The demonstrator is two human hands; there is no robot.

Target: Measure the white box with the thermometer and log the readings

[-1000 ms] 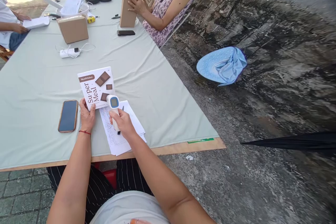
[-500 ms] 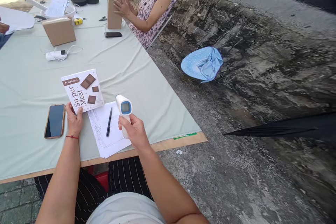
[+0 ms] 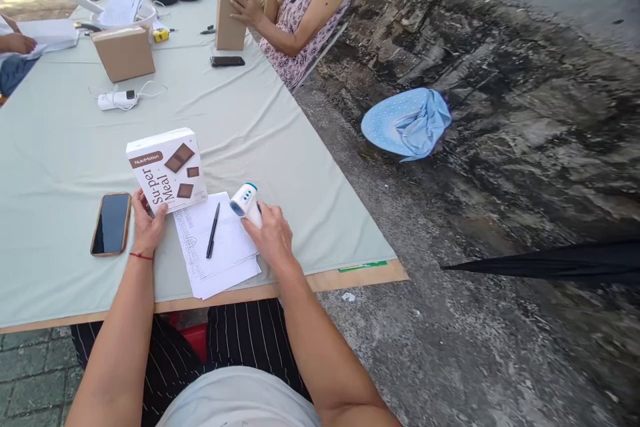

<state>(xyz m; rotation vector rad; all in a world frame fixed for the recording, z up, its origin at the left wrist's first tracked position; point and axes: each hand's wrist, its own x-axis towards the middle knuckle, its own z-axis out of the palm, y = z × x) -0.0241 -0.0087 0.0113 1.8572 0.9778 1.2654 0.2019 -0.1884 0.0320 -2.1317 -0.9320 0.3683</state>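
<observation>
My left hand point(image 3: 149, 221) grips the lower left edge of a white box point(image 3: 167, 173) printed "Su-per Meal" with brown squares. The box is tilted upright, its printed face toward me. In my right hand point(image 3: 273, 233) is a white and blue infrared thermometer point(image 3: 246, 201), its handle wrapped by my fingers and its nose turned left toward the box. Between my hands lie printed papers point(image 3: 235, 273) with a black pen point(image 3: 213, 230) across them. A smartphone point(image 3: 111, 224) in a brown case rests left of my left hand.
A brown carton point(image 3: 125, 55) and a white device with a cable point(image 3: 117, 100) stand farther along the cloth-covered table point(image 3: 300, 213). Across it, a person touches another carton point(image 3: 231, 20) near a dark phone point(image 3: 227, 61). To the right are a blue hat point(image 3: 407, 123) and a black folded umbrella point(image 3: 540, 263).
My right hand has turned the thermometer, so its nose points left at the box instead of its screen facing me. The person across has raised one hand off the carton.
</observation>
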